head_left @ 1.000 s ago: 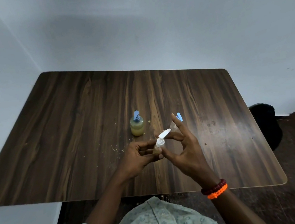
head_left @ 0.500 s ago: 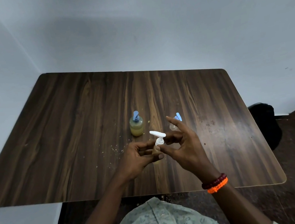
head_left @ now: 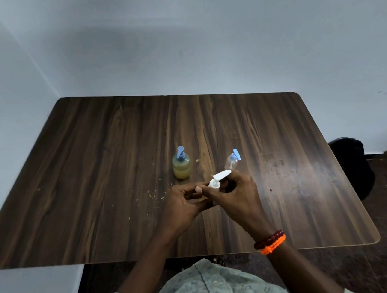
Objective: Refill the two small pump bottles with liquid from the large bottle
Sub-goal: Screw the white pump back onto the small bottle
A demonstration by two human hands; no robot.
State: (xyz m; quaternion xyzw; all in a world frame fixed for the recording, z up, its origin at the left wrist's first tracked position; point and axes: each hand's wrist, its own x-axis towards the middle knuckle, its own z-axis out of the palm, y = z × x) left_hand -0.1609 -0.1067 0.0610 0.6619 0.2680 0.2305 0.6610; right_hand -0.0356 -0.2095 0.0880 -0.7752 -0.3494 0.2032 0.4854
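A small bottle with a white pump head [head_left: 218,179] is held over the table's middle front. My left hand [head_left: 184,202] grips its body, which my fingers hide. My right hand [head_left: 235,193] pinches the white pump collar from the right. Behind my hands a larger bottle [head_left: 181,168] with yellow liquid and a blue pump stands upright. To its right stands a small clear bottle [head_left: 232,163] with a blue pump, looking nearly empty.
The dark wooden table [head_left: 95,181] has crumbs scattered near my left hand. A black bag or stool [head_left: 351,164] sits on the floor past the table's right edge. Walls close in behind and on the left.
The white pump head has turned: its nozzle pointed up-right, then left, and now points right again. My right fingers have curled in around the collar.
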